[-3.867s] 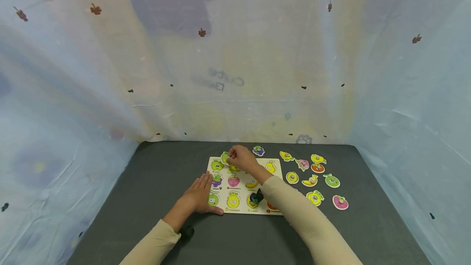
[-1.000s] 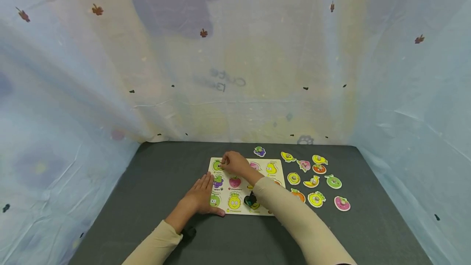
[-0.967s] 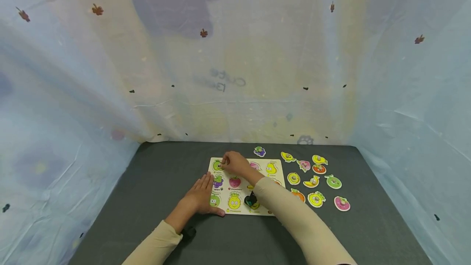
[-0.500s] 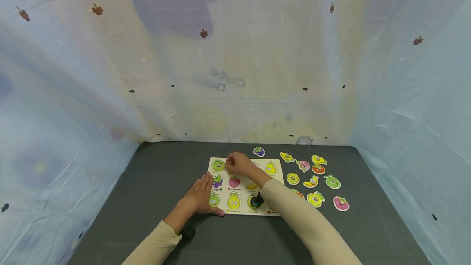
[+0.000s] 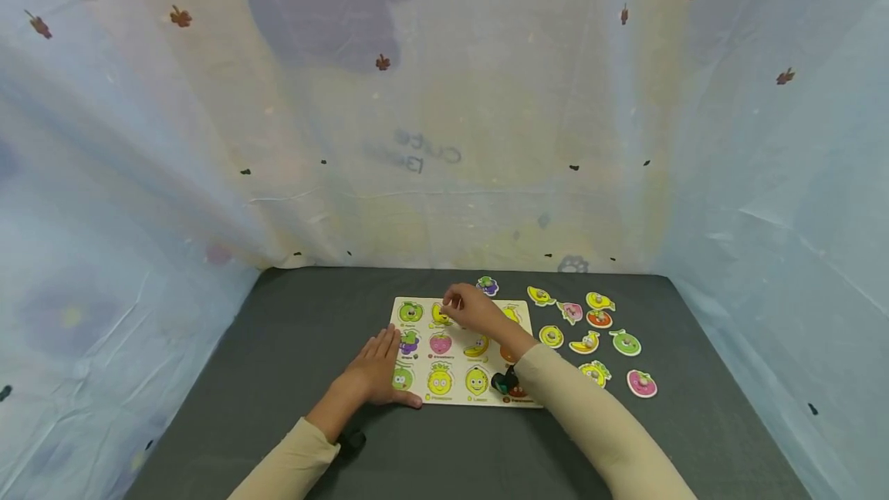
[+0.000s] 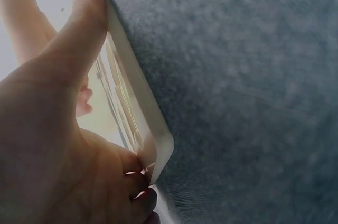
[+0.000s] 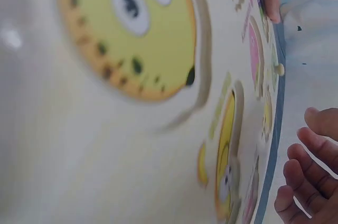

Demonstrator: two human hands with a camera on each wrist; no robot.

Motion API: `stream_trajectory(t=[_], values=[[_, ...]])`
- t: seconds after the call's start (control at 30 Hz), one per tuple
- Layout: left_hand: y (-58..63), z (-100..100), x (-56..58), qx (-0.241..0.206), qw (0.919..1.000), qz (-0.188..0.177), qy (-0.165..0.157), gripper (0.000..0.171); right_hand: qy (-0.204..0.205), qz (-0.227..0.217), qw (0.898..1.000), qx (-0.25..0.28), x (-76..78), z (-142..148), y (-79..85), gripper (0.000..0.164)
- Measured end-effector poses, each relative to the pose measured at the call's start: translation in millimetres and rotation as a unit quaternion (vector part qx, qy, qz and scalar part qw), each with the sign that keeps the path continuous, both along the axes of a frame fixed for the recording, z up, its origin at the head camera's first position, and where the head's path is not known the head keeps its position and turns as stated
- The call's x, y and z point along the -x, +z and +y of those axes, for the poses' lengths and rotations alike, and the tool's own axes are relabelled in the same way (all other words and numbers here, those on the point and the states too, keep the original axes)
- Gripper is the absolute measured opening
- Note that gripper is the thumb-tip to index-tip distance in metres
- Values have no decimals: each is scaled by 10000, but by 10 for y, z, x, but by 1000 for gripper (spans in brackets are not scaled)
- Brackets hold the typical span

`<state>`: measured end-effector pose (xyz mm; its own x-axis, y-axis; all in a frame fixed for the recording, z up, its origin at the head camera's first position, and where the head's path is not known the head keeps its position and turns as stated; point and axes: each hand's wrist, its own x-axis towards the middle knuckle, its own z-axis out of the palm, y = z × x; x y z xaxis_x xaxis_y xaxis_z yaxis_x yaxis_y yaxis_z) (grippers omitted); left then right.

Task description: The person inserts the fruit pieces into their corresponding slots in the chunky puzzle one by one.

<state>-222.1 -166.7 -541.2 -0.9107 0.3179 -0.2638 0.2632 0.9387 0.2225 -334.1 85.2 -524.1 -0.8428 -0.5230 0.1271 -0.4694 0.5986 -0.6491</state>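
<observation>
A cream fruit puzzle board point(image 5: 458, 330) lies on the dark table, its slots printed with fruit faces. My left hand point(image 5: 375, 367) rests on its left side with straight fingers, the thumb along the front edge. In the left wrist view that thumb point(image 6: 87, 18) presses against the board's rim. A green apple piece point(image 5: 410, 312) sits in the far-left slot; a small knob point(image 7: 280, 69) stands up there in the right wrist view. My right hand point(image 5: 474, 309) hovers over the board's far row, partly hiding it. Its fingers point(image 7: 303, 176) are loosely bent and hold nothing.
Several knobbed fruit pieces are scattered right of the board, among them a banana point(image 5: 585, 342), a green round piece point(image 5: 627, 343) and a pink one point(image 5: 642, 383). A grape piece point(image 5: 488, 285) lies behind the board. A pale curtain point(image 5: 444, 199) hangs behind and at both sides.
Earlier my right hand held the green apple piece over the far-left slot, then lowered it in. It has let go and moved right. My left hand has stayed on the board.
</observation>
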Motion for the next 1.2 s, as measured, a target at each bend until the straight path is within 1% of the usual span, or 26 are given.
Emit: stream_trajectory(t=[0.17,0.27,0.33,0.53,0.63,0.9,1.0,1.2], values=[[-158,-41,65,-6,9999,112,-80,145,-61,109,9999,98,-27,174,2,8],[-192,-55,82,-99,9997,190,-99,145,-117,157,9997,133,-41,280,16,9],[-162,-45,70,-95,9998,149,-88,145,-188,150,9996,158,-52,348,24,9],[-6,-17,10,-146,9999,-70,-38,143,-470,142,9986,198,-97,532,53,12],[37,-14,-10,-204,9998,-77,-18,143,-540,220,9980,245,-102,625,39,12],[48,-12,-11,-243,9997,-93,-3,143,-903,245,9955,170,-122,844,32,11],[25,-18,-6,-217,9997,-127,-2,144,-1016,249,9943,202,-118,926,25,11],[-26,-25,-17,-400,9992,-24,-4,147,-1212,240,9920,240,-98,1110,35,14]])
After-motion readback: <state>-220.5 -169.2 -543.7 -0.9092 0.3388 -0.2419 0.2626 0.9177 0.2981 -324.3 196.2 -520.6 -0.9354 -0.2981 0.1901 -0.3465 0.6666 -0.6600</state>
